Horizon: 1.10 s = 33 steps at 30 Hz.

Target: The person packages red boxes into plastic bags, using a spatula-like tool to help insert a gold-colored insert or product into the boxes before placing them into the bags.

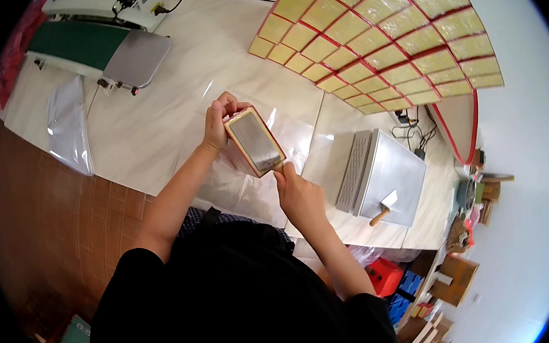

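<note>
My left hand point(223, 122) grips the upper left end of a red and yellow box point(242, 161), which is tilted above the table. Against the face of the box lies a flat metal blade point(257, 138), seemingly a spatula's. Its short handle point(279, 167) is in my right hand point(299, 193), at the lower right corner of the box. Clear plastic film point(233, 190) is spread on the table under both hands. To the right, a small trowel with a wooden handle point(379, 216) rests on a grey metal hot plate or box point(396, 175).
Many stacked red and yellow boxes point(363, 47) stand at the back. On the left are a sealing machine with a green belt point(77, 44) and a folded clear plastic sheet point(70, 124). Black cables point(417, 130) lie behind the metal unit. A red object point(383, 277) sits below the table's right side.
</note>
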Tool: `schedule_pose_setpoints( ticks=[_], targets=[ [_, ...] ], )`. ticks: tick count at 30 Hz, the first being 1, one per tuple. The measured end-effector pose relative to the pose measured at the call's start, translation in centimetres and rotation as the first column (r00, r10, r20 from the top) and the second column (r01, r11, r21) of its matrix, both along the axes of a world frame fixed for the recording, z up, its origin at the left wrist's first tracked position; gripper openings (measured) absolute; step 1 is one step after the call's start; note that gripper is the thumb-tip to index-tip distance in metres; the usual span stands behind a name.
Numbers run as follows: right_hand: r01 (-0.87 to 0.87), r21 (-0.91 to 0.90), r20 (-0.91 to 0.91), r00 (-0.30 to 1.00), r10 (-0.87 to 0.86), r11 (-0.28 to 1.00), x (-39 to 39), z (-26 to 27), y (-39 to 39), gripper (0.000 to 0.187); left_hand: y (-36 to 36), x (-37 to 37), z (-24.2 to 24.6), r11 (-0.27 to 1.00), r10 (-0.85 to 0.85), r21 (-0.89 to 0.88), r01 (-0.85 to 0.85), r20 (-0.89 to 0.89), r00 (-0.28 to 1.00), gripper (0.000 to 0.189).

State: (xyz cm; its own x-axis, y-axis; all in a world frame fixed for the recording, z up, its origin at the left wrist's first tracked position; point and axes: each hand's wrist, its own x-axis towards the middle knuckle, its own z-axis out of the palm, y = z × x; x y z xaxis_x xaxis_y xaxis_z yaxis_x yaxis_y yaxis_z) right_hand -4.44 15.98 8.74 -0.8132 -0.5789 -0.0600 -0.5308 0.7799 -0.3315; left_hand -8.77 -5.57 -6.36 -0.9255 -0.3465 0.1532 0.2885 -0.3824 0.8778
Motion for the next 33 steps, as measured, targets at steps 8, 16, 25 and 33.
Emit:
schedule_pose_setpoints(
  ticks=[8,16,25,33],
  targets=[
    [0.043,0.045,-0.031,0.999,-0.042,0.998,1.1,0.3,0.4,0.021,-0.3,-0.3,0.4,0.999,-0.022,0.025,0.022,0.006,1.0,0.06],
    [0.395,-0.46,0.052,0.906,-0.42,0.795,0.1,-3.0,6.7,0.022,0.6,2.7,3.2,0.968,0.222,-0.164,-0.19,0.205,0.953,0.029],
    [0.88,-0.328,0.03,0.373,-0.927,0.344,-6.0,-10.5,24.6,0.044,5.4,4.1,7.2,0.693,0.428,-0.708,-0.139,0.249,0.869,0.073],
    [0.976,-0.104,0.072,0.2,-0.977,0.192,-9.2,-13.8,27.1,0.026,3.7,4.4,7.2,0.542,0.401,-0.838,-0.06,0.196,0.895,0.11]
  ],
)
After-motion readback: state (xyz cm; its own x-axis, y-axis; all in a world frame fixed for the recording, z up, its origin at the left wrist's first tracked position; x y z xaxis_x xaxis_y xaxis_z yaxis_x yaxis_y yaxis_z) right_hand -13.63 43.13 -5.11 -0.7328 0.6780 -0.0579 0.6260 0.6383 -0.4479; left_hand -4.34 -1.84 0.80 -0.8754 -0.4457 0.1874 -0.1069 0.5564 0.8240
